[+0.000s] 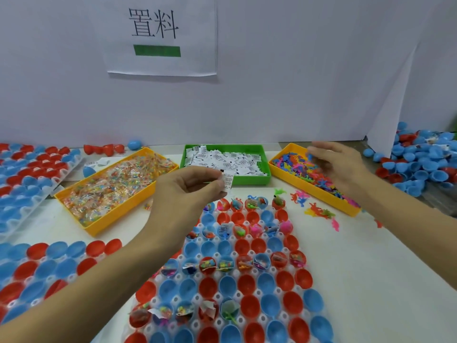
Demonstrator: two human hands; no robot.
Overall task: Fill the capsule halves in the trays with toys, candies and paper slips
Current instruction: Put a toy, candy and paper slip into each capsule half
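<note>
The clear tray (223,293) of red and blue capsule halves (254,283) lies closest, running from the bottom edge up the middle of the table; some of its rows already hold small toys, candies and slips, while other rows are bare cups. Above the tray's far end, the left hand (188,191) pinches a white paper slip (228,181) between thumb and fingertips, the slip hanging upright over the far rows. The right hand (333,164) hovers with loosely spread, slightly blurred fingers over the yellow toy bin (314,191), which sits just beyond the tray on the right; whether it holds anything I cannot tell. Straight beyond the tray stands the green slip bin (265,179), and to the left of that the yellow candy bin (96,230). Loose toys (319,211) lie scattered between the tray and the toy bin. More trays of halves (32,174) sit left of the tray, and a heap of loose halves (420,164) lies far right.
</note>
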